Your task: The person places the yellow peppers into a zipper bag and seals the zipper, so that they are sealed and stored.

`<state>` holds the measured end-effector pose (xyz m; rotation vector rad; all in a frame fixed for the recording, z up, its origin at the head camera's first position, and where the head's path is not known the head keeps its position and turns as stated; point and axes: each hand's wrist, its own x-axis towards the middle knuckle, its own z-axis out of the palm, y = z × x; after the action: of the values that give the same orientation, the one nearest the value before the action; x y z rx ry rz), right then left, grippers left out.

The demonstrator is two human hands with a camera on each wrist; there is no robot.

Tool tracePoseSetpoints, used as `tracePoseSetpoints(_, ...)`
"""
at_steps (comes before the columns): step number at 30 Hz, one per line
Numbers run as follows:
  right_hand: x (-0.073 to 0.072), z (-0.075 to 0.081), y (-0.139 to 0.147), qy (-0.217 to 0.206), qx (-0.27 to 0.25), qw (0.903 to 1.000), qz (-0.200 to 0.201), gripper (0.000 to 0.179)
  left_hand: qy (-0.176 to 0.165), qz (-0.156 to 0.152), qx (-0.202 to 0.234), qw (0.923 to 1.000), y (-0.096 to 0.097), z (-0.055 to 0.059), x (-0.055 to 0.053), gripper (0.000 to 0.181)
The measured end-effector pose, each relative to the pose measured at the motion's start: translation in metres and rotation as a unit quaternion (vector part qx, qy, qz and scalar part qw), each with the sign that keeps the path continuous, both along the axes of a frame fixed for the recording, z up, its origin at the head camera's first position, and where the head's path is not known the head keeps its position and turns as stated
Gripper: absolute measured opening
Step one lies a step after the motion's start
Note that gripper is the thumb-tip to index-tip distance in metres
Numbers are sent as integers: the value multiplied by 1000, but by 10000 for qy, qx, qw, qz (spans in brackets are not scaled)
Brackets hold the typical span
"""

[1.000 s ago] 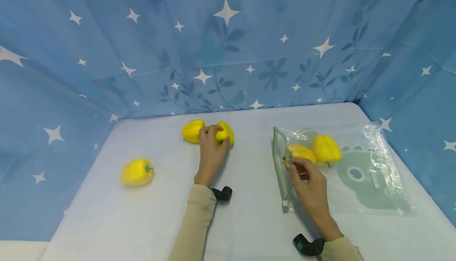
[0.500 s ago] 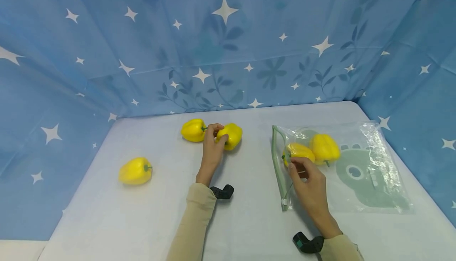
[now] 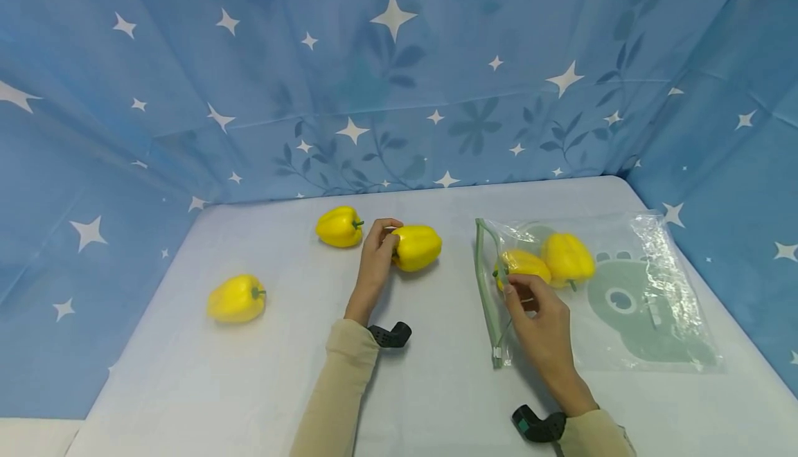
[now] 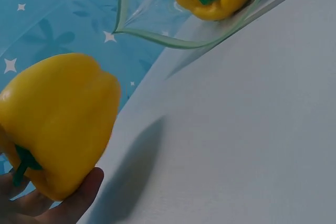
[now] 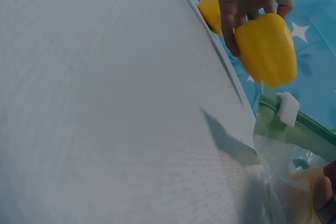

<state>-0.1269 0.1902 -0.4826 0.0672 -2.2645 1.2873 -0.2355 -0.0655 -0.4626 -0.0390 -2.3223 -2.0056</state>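
My left hand (image 3: 374,263) grips a yellow bell pepper (image 3: 418,248) by its stem end. In the left wrist view the pepper's shadow falls on the table apart from it, so it is raised. With thumb and fingers, my right hand (image 3: 544,325) pinches the upper side of the green-edged mouth of a clear zip bag (image 3: 679,291). That mouth gapes towards the left, as its green rim (image 4: 173,42) shows in the left wrist view. Inside the bag lie two more yellow bell peppers, one near the mouth (image 3: 526,265) and one behind it (image 3: 569,261).
One yellow bell pepper (image 3: 339,227) lies at the back of the white table (image 3: 280,388), another (image 3: 237,299) at the left. A white slider (image 5: 287,108) sits on the bag's zip. Blue star-patterned curtains (image 3: 274,97) stand behind and at both sides.
My left hand has lifted its pepper away from the one at the back, moving it right towards the bag and turning it. The right hand has stayed in place on the bag's edge.
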Motion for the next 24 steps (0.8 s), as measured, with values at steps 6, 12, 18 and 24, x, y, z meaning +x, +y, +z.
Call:
tracePoseSetpoints(6, 1, 0, -1, -7, 12, 10000, 5, 15, -141, -379, -53, 9992, 6, 0, 1, 33)
tracePoseSetpoints(12, 0, 0, 0, 50, 22, 10000, 14, 16, -282, -843, 110, 9960, 9, -1, 3, 34)
tracePoseSetpoints(18, 1, 1, 0, 0, 55, 10000, -2, 16, -325, -1235, 115, 9917, 12, 4, 8, 33)
tracePoseSetpoints(24, 1, 1, 0, -46, 83, 10000, -19, 16, -249, -1558, 147, 9874, 18, 3, 8, 32)
